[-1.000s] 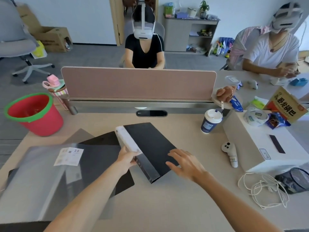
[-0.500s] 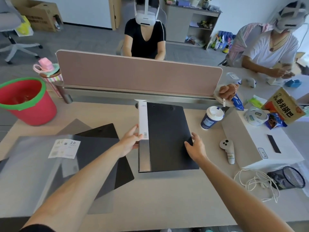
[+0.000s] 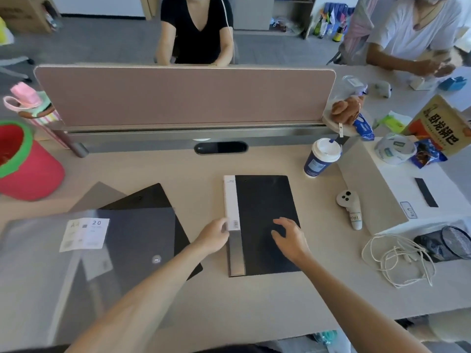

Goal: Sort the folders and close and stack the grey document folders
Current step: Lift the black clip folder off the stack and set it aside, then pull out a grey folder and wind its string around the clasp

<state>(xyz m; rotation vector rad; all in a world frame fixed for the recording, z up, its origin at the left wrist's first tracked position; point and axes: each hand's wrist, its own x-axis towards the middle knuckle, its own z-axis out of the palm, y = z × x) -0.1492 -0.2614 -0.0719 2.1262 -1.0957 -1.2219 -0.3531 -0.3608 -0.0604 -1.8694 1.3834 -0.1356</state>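
Observation:
A closed dark grey document folder [image 3: 262, 200] with a white-labelled silver spine lies flat in the middle of the desk. My left hand [image 3: 214, 235] touches its spine on the left edge, fingers curled against it. My right hand [image 3: 289, 236] hovers over the cover with its fingers spread, holding nothing. To the left lies a translucent grey folder [image 3: 51, 263] with a white "20" label, open and overlapping a black folder [image 3: 150, 197].
A red bucket [image 3: 28, 171] with a green rim stands at far left. A paper cup [image 3: 319, 159], a white controller [image 3: 350, 207], a white box [image 3: 407, 194] and a tangled white cord [image 3: 397, 261] sit at right. A pink divider [image 3: 183, 95] crosses the desk's back.
The dark folder has been laid flat and squared on the desk. My right hand has left its right edge and now hovers over the cover. The camera tilted further down.

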